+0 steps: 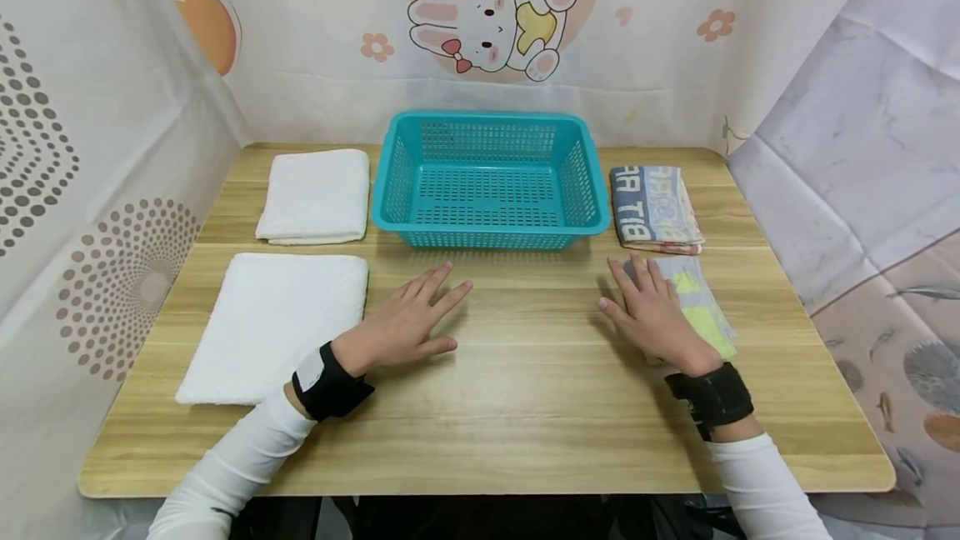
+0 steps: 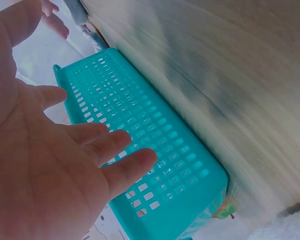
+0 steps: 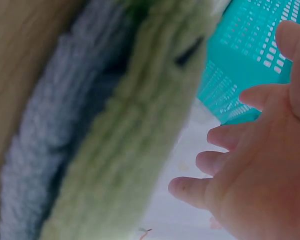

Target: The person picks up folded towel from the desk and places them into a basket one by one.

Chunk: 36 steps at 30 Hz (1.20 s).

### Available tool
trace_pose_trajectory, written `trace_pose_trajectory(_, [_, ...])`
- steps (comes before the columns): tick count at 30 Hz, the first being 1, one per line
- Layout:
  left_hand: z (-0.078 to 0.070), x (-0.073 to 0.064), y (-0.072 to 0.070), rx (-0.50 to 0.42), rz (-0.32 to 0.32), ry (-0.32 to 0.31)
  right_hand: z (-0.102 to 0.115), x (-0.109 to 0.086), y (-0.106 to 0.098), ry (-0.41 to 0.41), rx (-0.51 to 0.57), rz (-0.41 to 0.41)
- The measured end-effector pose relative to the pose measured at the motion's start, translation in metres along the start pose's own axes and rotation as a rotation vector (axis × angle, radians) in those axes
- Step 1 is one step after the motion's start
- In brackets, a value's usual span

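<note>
My left hand (image 1: 405,319) is held over the table with fingers spread and nothing in it, just right of a large folded white towel (image 1: 277,323). On the right, my right hand (image 1: 660,315) hovers with straight fingers over a folded grey and yellow-green towel (image 1: 708,315), hiding part of it. That towel's folded layers (image 3: 125,135) fill the left of the right wrist view. Ahead of both hands stands a teal plastic basket (image 1: 487,238) with perforated walls and nothing inside. In the left wrist view, the basket's side (image 2: 140,130) shows behind the open palm.
A smaller folded white towel (image 1: 318,194) lies left of the basket. Right of it is a folded blue patterned towel (image 1: 652,207) with lettering. The wooden table (image 1: 510,432) has a curtain with a rabbit print (image 1: 491,27) behind it and hanging cloth on both sides.
</note>
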<state>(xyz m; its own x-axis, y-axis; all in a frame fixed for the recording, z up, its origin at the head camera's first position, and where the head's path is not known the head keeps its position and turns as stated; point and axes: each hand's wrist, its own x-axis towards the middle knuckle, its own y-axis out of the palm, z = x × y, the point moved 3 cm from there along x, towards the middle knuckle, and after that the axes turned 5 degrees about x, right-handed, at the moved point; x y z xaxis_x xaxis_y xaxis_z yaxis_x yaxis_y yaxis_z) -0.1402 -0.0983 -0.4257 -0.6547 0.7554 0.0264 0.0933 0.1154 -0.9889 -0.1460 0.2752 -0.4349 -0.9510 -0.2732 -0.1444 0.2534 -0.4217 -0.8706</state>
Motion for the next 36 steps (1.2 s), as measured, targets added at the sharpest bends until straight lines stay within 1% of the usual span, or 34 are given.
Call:
trace_pose_trajectory(5, [0.000,0.000,0.000,-0.001,0.000,0.006,-0.005,-0.001,-0.003,0.006,0.027,-0.010])
trace_pose_trajectory(10, [0.001,0.000,-0.001,-0.002,0.007,-0.002,-0.009,-0.001,-0.005,0.006,0.044,-0.027])
trace_pose_trajectory(19, [0.002,0.000,0.000,-0.013,0.001,-0.006,-0.019,0.000,-0.007,0.039,0.057,-0.055])
trace_pose_trajectory(29, [0.002,-0.001,0.000,-0.026,0.002,-0.008,-0.033,0.001,-0.010,0.040,0.093,-0.082])
trace_pose_trajectory(36, [0.002,-0.002,0.001,-0.035,-0.003,-0.007,-0.040,0.005,-0.014,0.031,0.062,-0.110])
